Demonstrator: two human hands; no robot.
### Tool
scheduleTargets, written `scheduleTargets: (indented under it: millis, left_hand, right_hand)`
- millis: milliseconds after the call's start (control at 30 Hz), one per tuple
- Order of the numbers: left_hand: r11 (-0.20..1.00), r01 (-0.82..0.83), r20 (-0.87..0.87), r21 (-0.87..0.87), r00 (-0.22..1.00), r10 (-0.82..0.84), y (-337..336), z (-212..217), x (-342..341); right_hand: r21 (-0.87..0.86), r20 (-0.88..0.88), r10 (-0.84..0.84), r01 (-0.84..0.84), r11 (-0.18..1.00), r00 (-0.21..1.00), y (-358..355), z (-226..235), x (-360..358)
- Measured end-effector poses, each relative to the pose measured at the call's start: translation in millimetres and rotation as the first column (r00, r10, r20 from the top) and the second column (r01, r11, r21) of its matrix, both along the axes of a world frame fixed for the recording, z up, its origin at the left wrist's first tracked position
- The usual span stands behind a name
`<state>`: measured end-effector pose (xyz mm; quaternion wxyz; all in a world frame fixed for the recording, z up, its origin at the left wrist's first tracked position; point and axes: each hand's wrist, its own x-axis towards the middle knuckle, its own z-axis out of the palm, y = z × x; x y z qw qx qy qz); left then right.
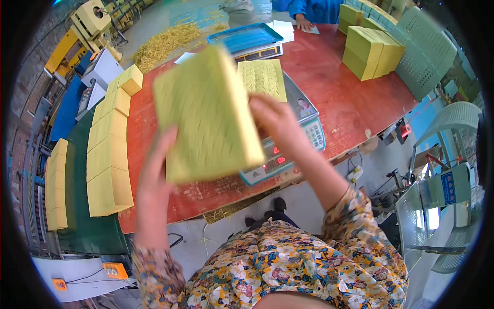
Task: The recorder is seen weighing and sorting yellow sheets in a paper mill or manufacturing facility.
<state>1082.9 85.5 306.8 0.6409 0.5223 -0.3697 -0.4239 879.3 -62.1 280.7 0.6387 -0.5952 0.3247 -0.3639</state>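
Note:
Between my two hands, a thick block of yellow paper sheets (203, 116) is held up over the red table, tilted and smeared by motion. My left hand (160, 154) grips its left side near the lower corner, thumb on the face and the other fingers mostly hidden. My right hand (272, 118) closes on its right edge; the fingertips are partly hidden. Behind the block, another yellow paper stack (263, 77) with a punched pattern lies on the digital scale (315, 135), whose red display is lit. The raised block covers part of the scale.
Yellow stacks (108, 154) line the table's left side, beside a green surface with another row (57, 180). A second scale with a blue tray (247, 37) stands at the back. More stacks (368, 54) sit far right. A co-worker's hand (303, 23) rests at the far edge.

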Motion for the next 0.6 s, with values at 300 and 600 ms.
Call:
scheduleTargets:
  millis: [300,600]
  left_hand:
    - [0.967,0.208,-0.036,0.145,0.978,-0.205,-180.2,46.5,-10.3]
    - [0.970,0.182,-0.047,0.159,0.983,-0.177,-204.3,25.0,-11.4]
  right_hand:
    - [0.120,0.105,-0.104,0.091,0.989,0.989,-133.7,-6.9,-21.8]
    - [0.157,0.070,-0.086,0.074,0.985,0.994,-158.3,-26.1,-23.9]
